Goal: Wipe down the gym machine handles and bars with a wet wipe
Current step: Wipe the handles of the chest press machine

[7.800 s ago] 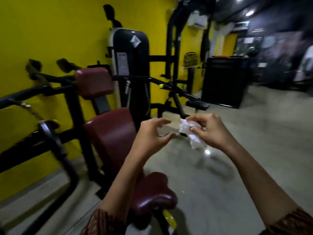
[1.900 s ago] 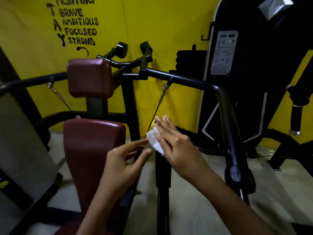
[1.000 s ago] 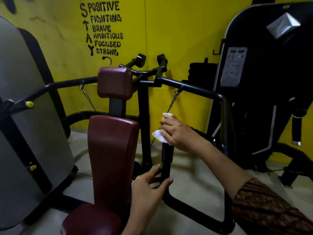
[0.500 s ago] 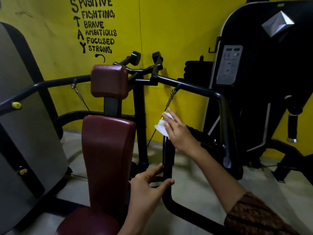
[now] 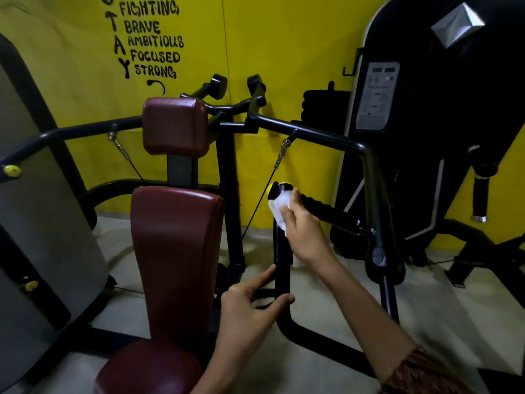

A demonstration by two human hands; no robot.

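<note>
On the plain yellow wall (image 5: 284, 38) behind the machine, hand-painted black lettering (image 5: 153, 41) reads FIGHTING, BRAVE, AMBITIOUS, FOCUSED, STRONG, with the letters T, A, Y running down its left side. The pale grey instruction placard (image 5: 376, 95) on the tall black weight-stack cover (image 5: 454, 109) is too small to read. The right hand (image 5: 304, 231) lays flat fingers on the crumpled white wet wipe (image 5: 277, 209), pressing it against the top of the black upright machine bar (image 5: 282, 260), just under the yellow-capped ribbed black handle (image 5: 326, 210), while the left hand (image 5: 250, 311) grips that upright bar lower down between thumb and fingers.
</note>
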